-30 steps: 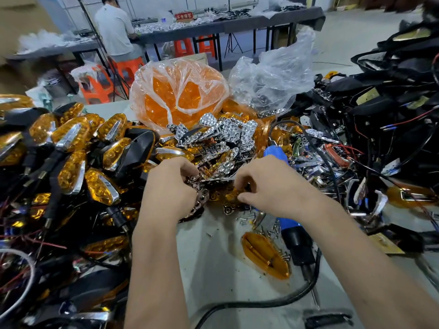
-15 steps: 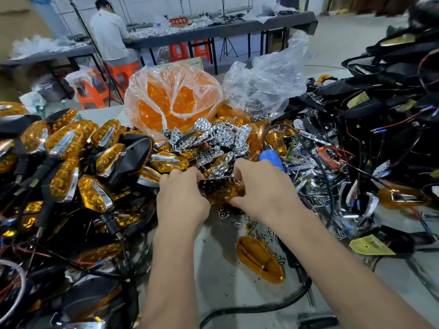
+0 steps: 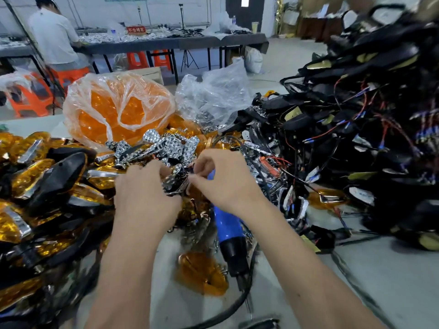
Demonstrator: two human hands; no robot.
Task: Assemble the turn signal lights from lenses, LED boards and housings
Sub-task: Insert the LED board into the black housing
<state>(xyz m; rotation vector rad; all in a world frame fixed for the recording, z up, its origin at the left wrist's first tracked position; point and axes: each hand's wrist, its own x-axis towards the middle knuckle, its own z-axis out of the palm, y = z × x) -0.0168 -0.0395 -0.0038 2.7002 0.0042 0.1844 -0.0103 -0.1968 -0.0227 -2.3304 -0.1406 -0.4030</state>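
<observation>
My left hand (image 3: 145, 193) grips a chrome reflector piece (image 3: 175, 184) over the middle of the table. My right hand (image 3: 225, 179) pinches the same piece from the right with thumb and fingertips. Behind them lies a heap of chrome reflectors (image 3: 171, 146). Finished amber turn signals (image 3: 42, 176) with black housings fill the left side. A tangle of black housings with wires (image 3: 356, 129) rises on the right. One loose amber lens (image 3: 202, 274) lies on the table below my hands.
A blue electric screwdriver (image 3: 228, 231) with a black cord lies under my right wrist. A plastic bag of amber lenses (image 3: 114, 108) and a clear bag (image 3: 213, 96) stand behind. A person (image 3: 52, 36) works at a far table with orange stools.
My hands have lifted and now hold a chrome reflector piece instead of the amber part they held half a second ago. The camera has tilted up.
</observation>
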